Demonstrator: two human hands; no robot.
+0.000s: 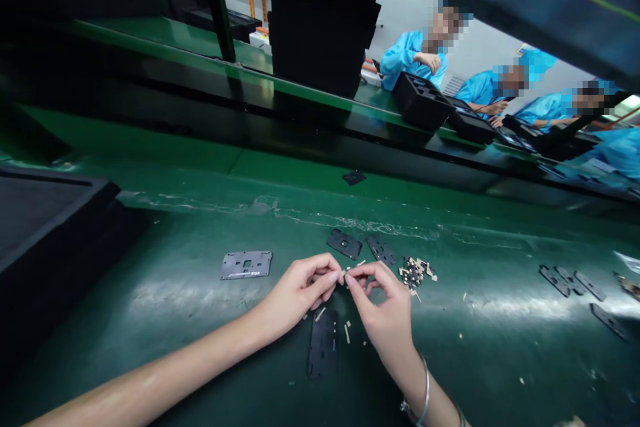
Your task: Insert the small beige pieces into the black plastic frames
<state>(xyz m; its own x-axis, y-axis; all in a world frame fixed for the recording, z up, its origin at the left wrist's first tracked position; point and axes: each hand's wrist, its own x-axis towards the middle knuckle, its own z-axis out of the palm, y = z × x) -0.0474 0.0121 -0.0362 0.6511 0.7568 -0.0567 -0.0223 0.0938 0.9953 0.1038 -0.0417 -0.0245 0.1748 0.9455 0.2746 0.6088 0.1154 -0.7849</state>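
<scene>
My left hand [309,285] and my right hand [384,295] meet over the green table, fingertips nearly touching. Thumb and forefinger of each are pinched together on a tiny beige piece [343,275], largely covered by the fingers. Below them lies a flat black plate [323,347] with small cut-outs and a beige strip across its upper end. Just beyond the hands are two more black plates, one with a round hole [345,244] and one narrower [381,251]. Beside my right hand sits a heap of small black and beige pieces [416,272]. Another black plate [246,265] rests farther left.
A black foam tray [55,207] occupies the left side. Several slim black parts [573,281] lie at the right. Behind a dark raised ledge [200,107] stand a tall stack of black trays [320,27] and black boxes [425,101]. Several people in blue smocks [406,57] sit there.
</scene>
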